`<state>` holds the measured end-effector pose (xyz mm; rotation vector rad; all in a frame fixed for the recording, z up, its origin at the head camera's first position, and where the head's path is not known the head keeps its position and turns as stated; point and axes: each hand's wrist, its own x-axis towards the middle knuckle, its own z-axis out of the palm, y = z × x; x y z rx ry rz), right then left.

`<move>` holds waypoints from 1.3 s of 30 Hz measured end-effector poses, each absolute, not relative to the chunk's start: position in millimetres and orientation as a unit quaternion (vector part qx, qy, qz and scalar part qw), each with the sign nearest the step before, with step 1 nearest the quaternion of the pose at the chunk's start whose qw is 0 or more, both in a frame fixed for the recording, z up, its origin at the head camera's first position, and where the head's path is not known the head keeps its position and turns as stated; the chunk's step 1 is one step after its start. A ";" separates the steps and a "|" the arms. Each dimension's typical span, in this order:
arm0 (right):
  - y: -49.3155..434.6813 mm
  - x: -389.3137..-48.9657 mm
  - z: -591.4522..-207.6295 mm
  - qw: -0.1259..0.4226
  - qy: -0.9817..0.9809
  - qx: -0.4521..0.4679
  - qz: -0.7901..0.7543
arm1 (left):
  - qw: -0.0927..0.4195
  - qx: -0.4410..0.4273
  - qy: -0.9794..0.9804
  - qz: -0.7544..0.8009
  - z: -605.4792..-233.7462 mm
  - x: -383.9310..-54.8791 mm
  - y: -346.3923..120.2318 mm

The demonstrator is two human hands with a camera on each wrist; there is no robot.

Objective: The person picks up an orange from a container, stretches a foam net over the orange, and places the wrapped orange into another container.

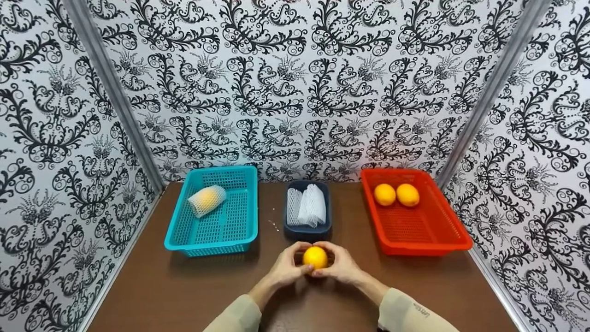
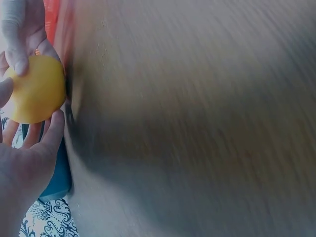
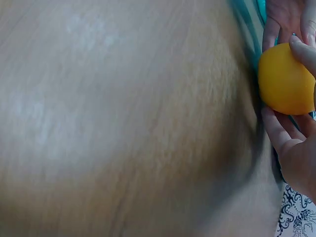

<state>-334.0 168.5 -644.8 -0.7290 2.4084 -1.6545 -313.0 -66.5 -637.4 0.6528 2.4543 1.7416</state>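
Both hands hold one yellow-orange fruit, which looks like an orange (image 1: 315,258), between them over the near middle of the table. My left hand (image 1: 288,266) grips its left side and my right hand (image 1: 342,263) its right, thumbs on the near side. In the left wrist view the orange (image 2: 38,90) lies between the fingers of both hands, and the right wrist view shows the same orange (image 3: 285,80) with thumbs and fingers around it. Just beyond the hands stands a dark blue basket (image 1: 308,231) with several white foam net sleeves (image 1: 313,205).
At the left is a teal basket (image 1: 251,216) with one fruit in a foam net sleeve (image 1: 207,201). A red basket (image 1: 426,233) at the right holds two bare oranges (image 1: 396,195). Patterned walls enclose the brown table (image 1: 152,286) at the back and sides.
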 end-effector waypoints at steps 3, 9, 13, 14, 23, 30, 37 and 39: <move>166.2 -331.1 -647.0 0.058 0.796 -0.239 -0.553 | 0.034 0.216 0.795 0.565 -638.2 -312.5 -67.6; 163.2 -326.2 -648.5 0.047 0.799 -0.230 -0.553 | 0.045 0.207 0.792 0.572 -639.1 -311.0 -67.2; 163.0 -324.1 -647.7 0.033 0.811 -0.234 -0.536 | 0.041 0.187 0.799 0.570 -635.6 -311.5 -64.9; 163.1 -323.7 -647.7 0.031 0.814 -0.234 -0.531 | 0.039 0.180 0.804 0.565 -633.8 -312.5 -64.2; 162.9 -325.3 -647.8 0.032 0.827 -0.225 -0.514 | -0.018 0.136 0.861 0.489 -602.7 -335.5 -56.5; 164.4 -325.2 -647.4 0.021 0.841 -0.227 -0.490 | -0.040 0.115 0.884 0.451 -583.6 -363.2 -47.4; 163.5 -324.0 -645.5 0.017 0.853 -0.226 -0.471 | -0.061 0.069 0.905 0.416 -560.8 -388.6 -38.1; 162.8 -323.6 -645.2 0.023 0.852 -0.224 -0.472 | -0.065 0.056 0.911 0.403 -555.6 -395.2 -35.7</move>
